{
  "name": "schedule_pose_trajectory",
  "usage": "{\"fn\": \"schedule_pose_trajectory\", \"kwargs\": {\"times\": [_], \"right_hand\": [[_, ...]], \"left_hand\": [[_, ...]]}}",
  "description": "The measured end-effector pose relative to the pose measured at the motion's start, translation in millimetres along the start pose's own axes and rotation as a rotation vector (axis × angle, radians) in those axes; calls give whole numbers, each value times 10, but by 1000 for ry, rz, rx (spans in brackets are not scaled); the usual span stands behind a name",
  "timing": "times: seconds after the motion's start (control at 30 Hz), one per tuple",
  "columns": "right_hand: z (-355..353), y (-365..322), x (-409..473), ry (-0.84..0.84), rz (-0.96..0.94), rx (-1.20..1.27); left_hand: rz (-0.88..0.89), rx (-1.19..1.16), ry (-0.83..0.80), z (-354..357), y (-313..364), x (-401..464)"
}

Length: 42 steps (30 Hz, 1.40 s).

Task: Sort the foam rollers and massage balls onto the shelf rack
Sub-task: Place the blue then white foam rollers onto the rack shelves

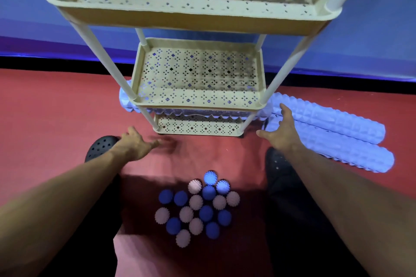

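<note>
Hands out over the red floor (56, 105), both holding nothing. Left hand (137, 144) has its grip open, fingers stretched and blurred, low over the floor just short of the shelf rack (198, 101)'s near left leg; a dark perforated shoe (101, 147) sits right behind its wrist. Right hand (281, 129) is spread wide, fingers splayed, reaching at two pale blue foam rollers (333, 132) lying side by side on the floor just beyond its fingertips, right of the rack. Another roller (126, 100) lies across the rack's bottom tier, ends poking out past the legs. The rack's upright leg stands just left of the right hand. Massage balls (198, 208), blue and pale spiky ones, cluster on the floor between the forearms, nearer the person than either hand.
</note>
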State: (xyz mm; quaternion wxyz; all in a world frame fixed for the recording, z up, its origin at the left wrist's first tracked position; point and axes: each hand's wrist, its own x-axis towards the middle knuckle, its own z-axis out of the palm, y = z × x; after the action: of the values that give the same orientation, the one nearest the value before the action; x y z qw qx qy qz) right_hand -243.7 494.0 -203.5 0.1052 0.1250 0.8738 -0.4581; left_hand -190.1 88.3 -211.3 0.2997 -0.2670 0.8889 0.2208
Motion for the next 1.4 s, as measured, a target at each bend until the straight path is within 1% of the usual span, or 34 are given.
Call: {"fn": "schedule_pose_trajectory", "kwargs": {"times": [0.07,0.13,0.23,0.33,0.4,0.5,0.57,0.8,1.0,1.1,1.2,1.3,1.4], "right_hand": [[-112,76,-16,-29,-21,-60],[-267,219,-12,-81,-34,-136],[-576,409,73,-122,-40,-338],[-796,659,268,-209,-45,-643],[-850,846,369,-271,0,-765],[-852,1123,524,-294,46,-785],[-817,1242,613,-265,58,-807],[-703,1434,850,-201,-22,-916],[-626,1453,919,-173,-69,-997],[-654,1424,814,-160,-131,-1042],[-785,1276,548,-98,-202,-1005],[-956,945,200,-77,-286,-941],[-1142,523,-236,-94,-399,-905]], "left_hand": [[68,94,-115,125,154,-124],[210,131,-159,300,386,-202],[395,95,-146,616,866,-363],[456,35,-108,964,1263,-441],[486,22,-89,1187,1479,-422],[496,-21,-63,1476,1708,-359],[489,-63,-65,1624,1824,-336],[449,-185,-88,1988,1894,-203],[451,-199,-116,2068,1823,-149],[447,-211,-109,2015,1796,-180],[455,-179,-116,1806,1806,-345],[494,-155,-85,1474,1806,-627],[558,-122,-52,1020,1770,-1023]]}}
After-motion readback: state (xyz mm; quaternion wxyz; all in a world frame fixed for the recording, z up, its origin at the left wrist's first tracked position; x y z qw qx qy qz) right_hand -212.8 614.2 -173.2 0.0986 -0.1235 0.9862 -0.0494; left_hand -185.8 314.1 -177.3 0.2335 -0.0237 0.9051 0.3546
